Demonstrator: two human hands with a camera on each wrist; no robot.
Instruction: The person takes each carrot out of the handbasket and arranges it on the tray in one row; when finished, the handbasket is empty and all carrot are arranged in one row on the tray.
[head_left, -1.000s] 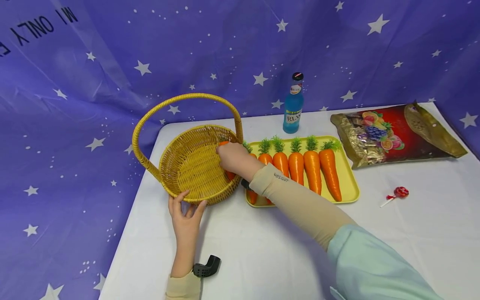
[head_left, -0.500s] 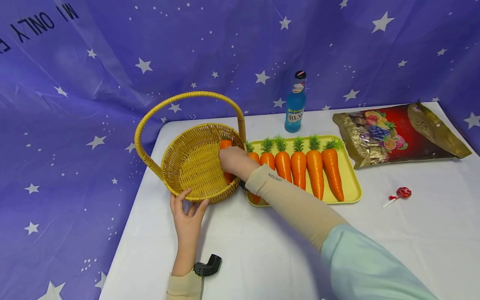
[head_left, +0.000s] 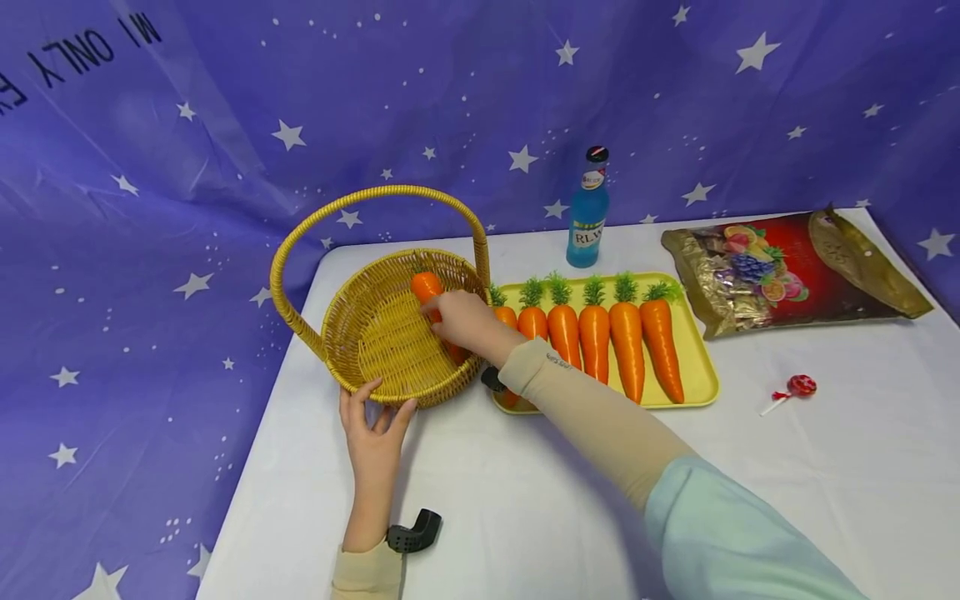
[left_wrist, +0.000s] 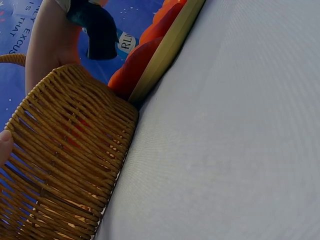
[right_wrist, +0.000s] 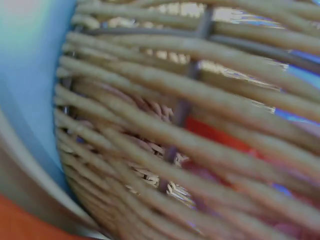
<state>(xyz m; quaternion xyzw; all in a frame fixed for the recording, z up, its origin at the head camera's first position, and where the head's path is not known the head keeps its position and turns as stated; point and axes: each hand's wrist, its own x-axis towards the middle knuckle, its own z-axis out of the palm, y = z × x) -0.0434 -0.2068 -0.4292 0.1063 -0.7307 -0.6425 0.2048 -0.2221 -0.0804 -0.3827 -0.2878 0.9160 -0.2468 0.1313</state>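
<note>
A yellow wicker basket (head_left: 390, 392) with a tall arched handle stands on the left of the table. My left hand (head_left: 373, 437) holds its near rim, one finger hooked over the edge; in the left wrist view only a fingertip (left_wrist: 5, 146) shows at the weave. Inside the basket my right hand (head_left: 468, 321) grips an orange carrot (head_left: 426, 286) by its upper part. The carrot leans along the right inner side, its middle covered by the fingers. Through the wicker (right_wrist: 125, 100), the right wrist view shows blurred red-orange patches.
Right of the basket, a yellow tray (head_left: 697, 379) bears several carrots (head_left: 628, 350) with green tops, partly under the right forearm. Behind it stands a blue bottle (head_left: 587, 221). A red and gold candy bag (head_left: 795, 271) and a lollipop (head_left: 801, 385) lie farther right on the white cloth.
My right hand has shifted the carrot's top leftward inside the basket, so the carrot now slants more. The left hand stays at the rim.
</note>
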